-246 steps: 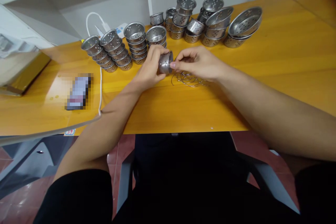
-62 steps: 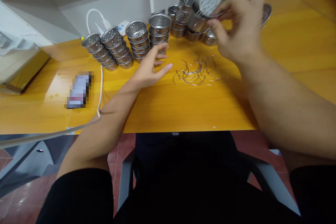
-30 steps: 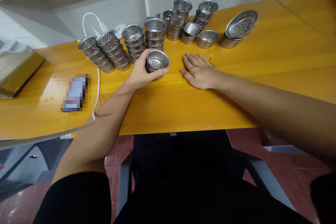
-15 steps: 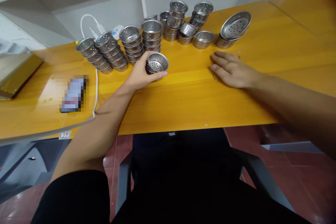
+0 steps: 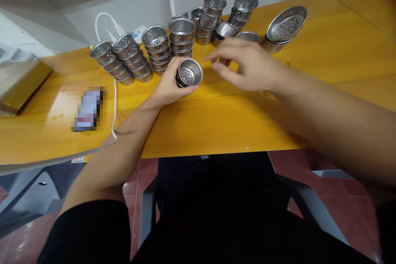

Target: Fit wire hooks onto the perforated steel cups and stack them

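Note:
My left hand is wrapped round a perforated metal cup, its mouth tilted toward me. The cup seems to sit in or on another one, mostly hidden by the fingers. My right hand is raised over the table to the right of that cup, fingers bent but apart, holding nothing. Behind it, partly covered, is a single perforated cup. Stacks of the same cups stand behind my left hand, among them a tall stack and another stack.
An oval perforated metal basket leans on a cup at the right. More cup stacks stand at the back by the shelf. On the left lie a pixelated phone, a white cable and a cardboard box. The wooden table's front edge is close to me.
My right hand has lifted from the tabletop and moved left toward the held cup. The cup in my left hand has tilted more toward my right hand.

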Demonstrator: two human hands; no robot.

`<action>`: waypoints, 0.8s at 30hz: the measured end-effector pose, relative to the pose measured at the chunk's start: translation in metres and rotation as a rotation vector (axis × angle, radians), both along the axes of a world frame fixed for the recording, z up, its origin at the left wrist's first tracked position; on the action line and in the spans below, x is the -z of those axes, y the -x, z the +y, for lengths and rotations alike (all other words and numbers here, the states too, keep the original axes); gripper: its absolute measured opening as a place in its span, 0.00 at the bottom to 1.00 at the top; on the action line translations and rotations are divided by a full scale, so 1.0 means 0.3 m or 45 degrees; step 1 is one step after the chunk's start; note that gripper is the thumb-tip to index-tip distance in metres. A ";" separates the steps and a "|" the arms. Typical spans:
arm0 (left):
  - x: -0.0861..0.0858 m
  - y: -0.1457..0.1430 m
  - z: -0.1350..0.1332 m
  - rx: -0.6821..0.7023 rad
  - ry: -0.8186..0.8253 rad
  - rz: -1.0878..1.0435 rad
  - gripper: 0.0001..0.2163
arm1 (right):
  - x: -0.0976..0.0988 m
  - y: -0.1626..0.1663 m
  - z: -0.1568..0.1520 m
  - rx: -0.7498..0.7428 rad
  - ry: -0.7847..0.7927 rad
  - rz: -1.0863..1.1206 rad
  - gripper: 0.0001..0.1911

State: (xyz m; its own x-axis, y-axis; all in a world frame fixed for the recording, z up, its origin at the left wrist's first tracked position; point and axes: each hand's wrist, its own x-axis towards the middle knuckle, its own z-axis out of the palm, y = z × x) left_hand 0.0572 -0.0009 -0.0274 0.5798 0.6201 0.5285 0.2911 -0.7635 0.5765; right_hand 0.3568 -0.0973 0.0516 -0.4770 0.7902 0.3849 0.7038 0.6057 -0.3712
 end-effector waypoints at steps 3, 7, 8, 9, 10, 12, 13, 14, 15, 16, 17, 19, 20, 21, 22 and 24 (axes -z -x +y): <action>0.006 -0.001 0.005 -0.016 0.032 0.005 0.39 | 0.030 0.112 0.039 -0.206 0.003 -0.058 0.25; 0.026 -0.010 0.015 -0.027 0.167 -0.035 0.40 | 0.100 0.154 0.092 -0.224 -0.036 -0.097 0.22; 0.027 -0.012 0.015 -0.023 0.190 -0.036 0.39 | 0.110 0.149 0.099 -0.211 -0.043 -0.106 0.22; 0.025 -0.014 0.014 -0.015 0.205 -0.032 0.39 | 0.117 0.142 0.105 -0.196 -0.048 -0.118 0.21; 0.020 -0.015 0.011 -0.009 0.212 -0.029 0.39 | 0.121 0.134 0.108 -0.177 -0.052 -0.134 0.20; 0.007 -0.016 0.003 -0.003 0.211 -0.017 0.39 | 0.122 0.117 0.112 -0.118 -0.053 -0.180 0.19; 0.000 -0.015 0.000 -0.004 0.208 -0.008 0.38 | 0.121 0.109 0.114 -0.086 -0.044 -0.208 0.18; -0.007 -0.014 -0.003 -0.006 0.203 0.000 0.38 | 0.121 0.103 0.116 -0.055 -0.029 -0.234 0.18; -0.012 -0.013 -0.005 -0.005 0.201 0.001 0.37 | 0.121 0.097 0.118 -0.031 -0.009 -0.254 0.18; -0.015 -0.012 -0.006 0.006 0.205 -0.005 0.37 | 0.121 0.092 0.119 -0.016 0.011 -0.267 0.18; -0.017 -0.010 -0.006 0.024 0.211 -0.019 0.36 | 0.120 0.088 0.120 -0.011 0.028 -0.270 0.18; -0.017 -0.006 -0.003 0.057 0.221 -0.039 0.37 | 0.115 0.078 0.116 -0.019 0.047 -0.256 0.18; -0.016 -0.003 -0.001 0.061 0.221 -0.038 0.38 | 0.109 0.073 0.111 -0.029 0.052 -0.242 0.18; -0.016 -0.001 0.000 0.054 0.215 -0.029 0.39 | 0.101 0.067 0.104 -0.038 0.055 -0.227 0.18; -0.016 0.002 0.002 0.041 0.206 -0.014 0.40 | 0.092 0.061 0.095 -0.048 0.060 -0.214 0.18; -0.017 0.008 0.005 0.036 0.182 0.005 0.42 | 0.071 0.045 0.077 -0.066 0.077 -0.197 0.19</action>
State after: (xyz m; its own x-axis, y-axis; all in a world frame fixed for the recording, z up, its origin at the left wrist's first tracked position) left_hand 0.0547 0.0006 -0.0222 0.5996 0.6724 0.4339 0.2733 -0.6817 0.6787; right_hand 0.3433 -0.0742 0.0304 -0.5676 0.7824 0.2565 0.7238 0.6226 -0.2976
